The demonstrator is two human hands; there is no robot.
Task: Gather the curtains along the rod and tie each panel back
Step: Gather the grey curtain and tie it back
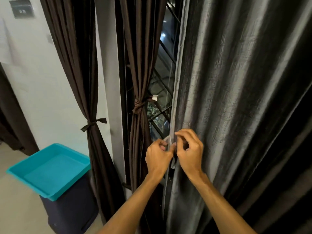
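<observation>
- Two bare forearms rise from the lower edge of the view to the left hem of the grey curtain panel (236, 98), which hangs loose and ungathered.
- Left hand (157, 156): fingers curled, thumb and forefinger pinching a pale tie strip (168, 141) that loops at the panel's hem and trails down between the hands.
- Right hand (189, 154): just beside the left hand, against the same hem. Its fingers are curled and the forefinger is hooked toward the strip. Whether it pinches strip or cloth cannot be told.
- Left of the grey panel, the window grille (163, 92) shows through a gap.
- Beyond the gap hangs a brown curtain (140, 65), bunched and cinched by a brown tie (139, 106).
- Farther left of the panel, a second brown curtain (81, 81) is held by a dark bow (93, 124) against the white wall (33, 81).
- Far left of the panel and low, a teal tray (50, 169) rests on a dark bin (67, 213).
- Judged step: readying the strip for the grey panel. Both brown curtains appear done, so the task seems past its midpoint.
- To do this step well:
  - Gather the panel's folds into one column before tying; the rod is out of view.
  - Pass the strip round the whole bundle, not the hem alone.
  - Set it level with the neighbouring ties.
  - Keep both ends even and draw the knot snug without straining the hem stitching.
</observation>
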